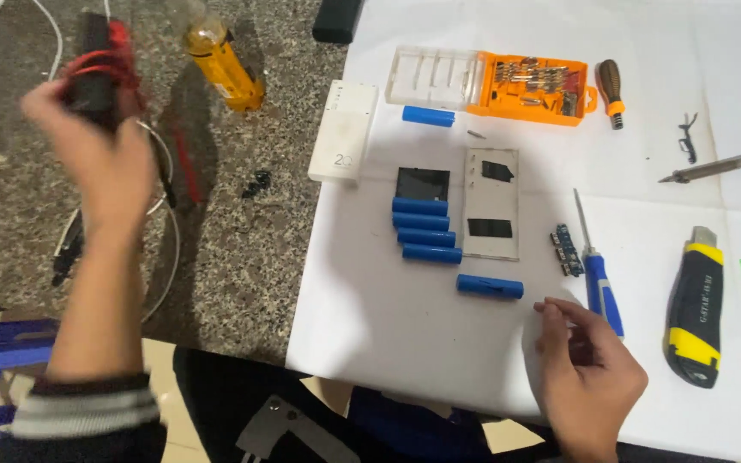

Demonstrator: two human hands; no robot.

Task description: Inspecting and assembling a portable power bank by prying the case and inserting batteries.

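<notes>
White paper (405,317) covers the speckled stone bench (242,257); left hand (105,163) grips a black tool (94,73), right hand (589,373) rests loosely curled, empty.

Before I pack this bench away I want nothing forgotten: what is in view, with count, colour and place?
Cylindrical cells: six, blue; four side by side mid-sheet, one below them, one by the bit case.
Bit case: one, orange with clear lid open, top of sheet.
Power bank shell: one, white, sheet's left edge.
Clear plate: one, beside the cells.
Screwdrivers: blue-handled mid-right; brown-handled by the case.
Utility knife: one, yellow-black, right.
Soldering iron: one, blue-handled, far right.
Bottle: one, yellow, on the stone counter.
Left hand: raised, holding a black-red tool, blurred.
Right hand: on the sheet, fingers near the lone cell.
</notes>
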